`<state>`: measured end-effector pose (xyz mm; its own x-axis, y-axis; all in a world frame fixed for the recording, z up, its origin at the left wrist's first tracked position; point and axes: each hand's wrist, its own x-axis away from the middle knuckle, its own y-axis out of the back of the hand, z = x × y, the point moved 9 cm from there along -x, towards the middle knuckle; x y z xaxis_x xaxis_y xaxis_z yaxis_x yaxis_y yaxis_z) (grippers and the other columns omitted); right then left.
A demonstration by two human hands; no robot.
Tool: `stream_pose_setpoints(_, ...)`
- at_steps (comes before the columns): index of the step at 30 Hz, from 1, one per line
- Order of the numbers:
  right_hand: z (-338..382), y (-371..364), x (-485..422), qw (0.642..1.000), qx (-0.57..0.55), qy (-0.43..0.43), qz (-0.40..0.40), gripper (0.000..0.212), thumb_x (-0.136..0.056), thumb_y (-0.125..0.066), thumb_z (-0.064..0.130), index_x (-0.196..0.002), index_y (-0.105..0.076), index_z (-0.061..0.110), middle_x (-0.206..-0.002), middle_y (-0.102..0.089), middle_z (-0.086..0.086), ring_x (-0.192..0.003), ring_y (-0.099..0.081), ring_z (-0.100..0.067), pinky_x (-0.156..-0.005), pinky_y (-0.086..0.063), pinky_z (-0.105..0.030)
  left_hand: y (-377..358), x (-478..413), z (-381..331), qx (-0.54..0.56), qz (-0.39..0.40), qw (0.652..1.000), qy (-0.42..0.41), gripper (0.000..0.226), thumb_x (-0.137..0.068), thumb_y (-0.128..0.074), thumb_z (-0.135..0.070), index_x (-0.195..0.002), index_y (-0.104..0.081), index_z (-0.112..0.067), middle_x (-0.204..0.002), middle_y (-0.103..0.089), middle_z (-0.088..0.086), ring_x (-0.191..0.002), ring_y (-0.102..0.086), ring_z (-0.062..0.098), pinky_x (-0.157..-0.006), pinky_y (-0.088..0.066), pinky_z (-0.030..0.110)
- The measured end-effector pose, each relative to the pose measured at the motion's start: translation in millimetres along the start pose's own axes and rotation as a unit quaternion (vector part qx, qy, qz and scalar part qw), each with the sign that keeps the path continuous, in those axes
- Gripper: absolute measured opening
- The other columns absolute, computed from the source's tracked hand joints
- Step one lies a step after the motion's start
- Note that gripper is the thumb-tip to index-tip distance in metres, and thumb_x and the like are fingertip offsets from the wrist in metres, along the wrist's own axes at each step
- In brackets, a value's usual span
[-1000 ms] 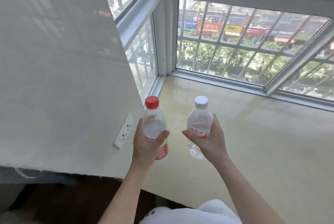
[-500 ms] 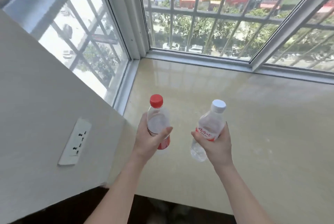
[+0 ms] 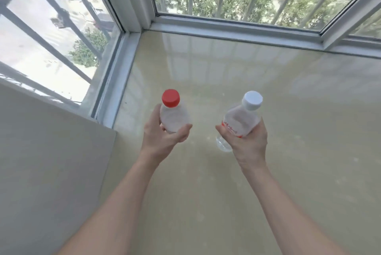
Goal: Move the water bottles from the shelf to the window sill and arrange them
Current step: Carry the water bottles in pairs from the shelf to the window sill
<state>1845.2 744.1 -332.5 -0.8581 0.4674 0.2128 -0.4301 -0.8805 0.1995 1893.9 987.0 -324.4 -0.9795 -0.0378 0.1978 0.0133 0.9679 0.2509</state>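
Two water bottles are counted, one in each hand, both held above the window sill (image 3: 268, 90) near its left rear corner and not yet set down. The red-capped bottle (image 3: 173, 116) is wrapped by the left grip (image 3: 162, 137), fingers and thumb curled round its body, cap up, apparently so it can be lowered upright. The white-capped bottle (image 3: 239, 120) is clasped round its label by the right grip (image 3: 247, 143), its top tilted rightward. It would likely need righting before it is placed.

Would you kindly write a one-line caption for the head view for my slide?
Over the window sill, the left hand holds a red-capped bottle and the right hand a white-capped bottle.
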Motion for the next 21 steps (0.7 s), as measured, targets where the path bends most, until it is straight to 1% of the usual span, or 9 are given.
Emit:
stream_pose_setpoints(3, -8, -9, -13, 1.0, 0.003, 0.013, -0.007, 0.051, -0.065, -0.092, 0.009, -0.104, -0.06, 0.014, -0.095, -0.067, 0.006, -0.08, -0.062, -0.001, -0.069, -0.049, -0.014, -7, -19, 9, -0.018, -0.011, 0.999, -0.026, 0.05, -0.066, -0.087, -0.015, -0.1, -0.056, -0.036, -0.089, -0.066, -0.022, -0.083, -0.062, -0.005, -0.071, -0.05, 0.012)
stream_pose_setpoints(5, -9, -12, -19, 1.0, 0.005, 0.023, -0.014, 0.054, -0.064, -0.093, 0.008, -0.105, -0.06, 0.017, -0.093, -0.066, 0.01, -0.08, -0.063, 0.003, -0.07, -0.048, -0.013, -9, -26, 12, -0.026, -0.01, 0.999, -0.032, 0.048, -0.064, -0.085, -0.023, -0.1, -0.056, -0.035, -0.087, -0.064, -0.027, -0.084, -0.062, -0.005, -0.073, -0.05, 0.013)
stream_pose_setpoints(9, -13, -20, -28, 0.999, 0.001, 0.033, -0.018, 0.056, -0.061, -0.093, 0.004, -0.103, -0.058, 0.017, -0.088, -0.064, 0.015, -0.076, -0.061, 0.008, -0.068, -0.046, -0.009, -12, -33, 17, -0.047, 0.009, 0.998, -0.039, 0.057, -0.061, -0.086, -0.031, -0.109, -0.057, -0.02, -0.092, -0.064, -0.017, -0.086, -0.062, 0.005, -0.075, -0.051, 0.019)
stream_pose_setpoints(12, -17, -20, -29, 0.998, 0.001, 0.044, -0.034, 0.058, -0.06, -0.094, 0.006, -0.106, -0.059, 0.011, -0.089, -0.064, 0.015, -0.076, -0.06, 0.01, -0.068, -0.044, -0.007, -10, -36, 20, -0.069, 0.019, 0.996, -0.05, 0.061, -0.061, -0.086, -0.036, -0.113, -0.057, -0.023, -0.093, -0.066, -0.016, -0.092, -0.063, 0.009, -0.083, -0.054, 0.028)
stream_pose_setpoints(14, -21, -19, -28, 0.998, -0.003, 0.045, -0.04, 0.062, -0.06, -0.094, 0.006, -0.111, -0.059, 0.005, -0.092, -0.064, 0.012, -0.078, -0.06, 0.009, -0.069, -0.044, -0.007, -10, -36, 22, -0.086, 0.028, 0.994, -0.053, 0.067, -0.06, -0.086, -0.043, -0.117, -0.056, -0.026, -0.099, -0.067, -0.016, -0.098, -0.064, 0.013, -0.088, -0.053, 0.035)
stream_pose_setpoints(15, -24, -19, -26, 0.998, -0.004, 0.044, -0.042, 0.064, -0.059, -0.095, 0.008, -0.113, -0.059, 0.005, -0.093, -0.065, 0.011, -0.079, -0.06, 0.007, -0.07, -0.044, -0.007, -10, -36, 24, -0.092, 0.032, 0.994, -0.052, 0.071, -0.058, -0.085, -0.047, -0.119, -0.055, -0.027, -0.103, -0.067, -0.015, -0.101, -0.064, 0.013, -0.09, -0.053, 0.037)
stream_pose_setpoints(18, -34, -15, -21, 0.999, 0.003, 0.033, -0.043, 0.069, -0.055, -0.098, 0.018, -0.111, -0.058, 0.013, -0.097, -0.066, 0.007, -0.087, -0.063, -0.003, -0.074, -0.047, -0.014, -5, -36, 27, -0.118, 0.035, 0.991, -0.052, 0.077, -0.056, -0.083, -0.057, -0.122, -0.053, -0.029, -0.109, -0.067, -0.014, -0.105, -0.063, 0.017, -0.092, -0.052, 0.043)
stream_pose_setpoints(20, -43, -11, -19, 0.999, 0.009, 0.02, -0.036, 0.074, -0.051, -0.1, 0.026, -0.111, -0.058, 0.016, -0.101, -0.068, 0.002, -0.093, -0.066, -0.012, -0.079, -0.053, -0.024, 1, -38, 27, -0.131, 0.027, 0.989, -0.06, 0.077, -0.057, -0.082, -0.057, -0.121, -0.053, -0.026, -0.107, -0.067, -0.012, -0.103, -0.064, 0.016, -0.09, -0.053, 0.043)
stream_pose_setpoints(21, -48, -10, -19, 0.999, 0.016, 0.014, -0.027, 0.076, -0.051, -0.099, 0.029, -0.113, -0.058, 0.017, -0.104, -0.069, 0.0, -0.097, -0.067, -0.017, -0.082, -0.055, -0.031, 4, -38, 25, -0.13, 0.024, 0.989, -0.062, 0.076, -0.057, -0.083, -0.055, -0.12, -0.054, -0.024, -0.105, -0.067, -0.011, -0.101, -0.064, 0.014, -0.089, -0.053, 0.04)
